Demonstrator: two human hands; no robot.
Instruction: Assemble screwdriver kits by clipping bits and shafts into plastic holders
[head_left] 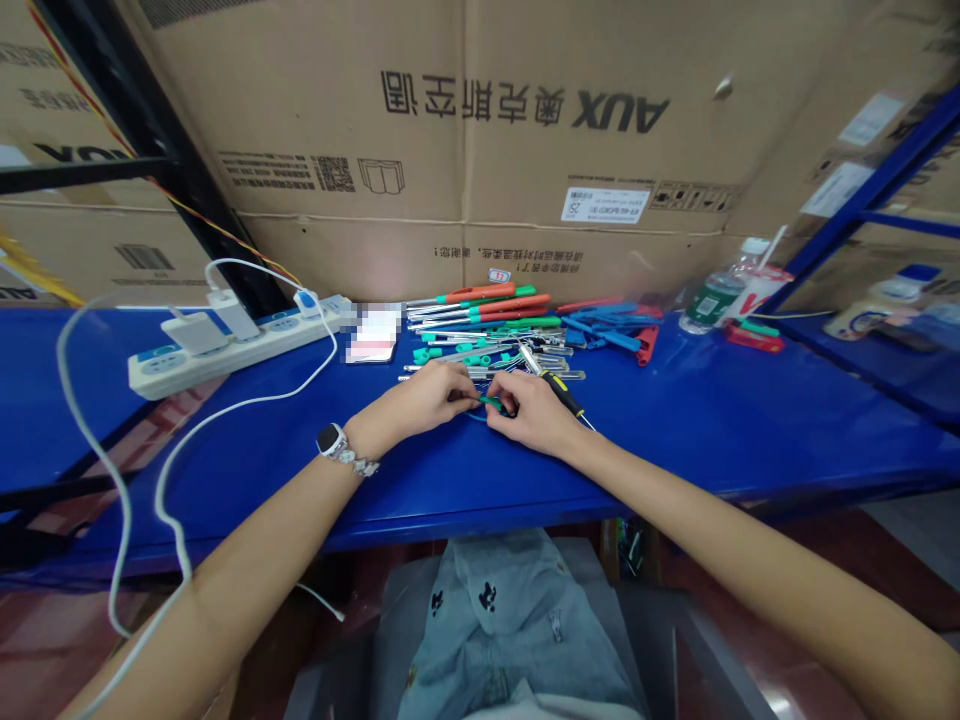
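Observation:
Close together over the blue table (420,480), my two hands pinch a small green plastic piece (491,401) between them. My left hand (441,392), with a watch on its wrist, has thumb and fingertips closed at the piece's left end. The right end is held by the closed fingers of my right hand (532,410). Fingers partly cover the piece, so its exact kind does not show. Just beyond my hands lie several small green parts (480,358) and metal rods. A screwdriver with a black and yellow handle (562,393) lies beside my right hand.
Orange- and green-handled tools (495,305) lie at the back, near blue and red plastic pieces (611,328). A power strip (225,345) with white cables stands left, beside a phone-like flat object (373,335). A water bottle (720,290) stands right. A large cardboard box (480,150) rises behind.

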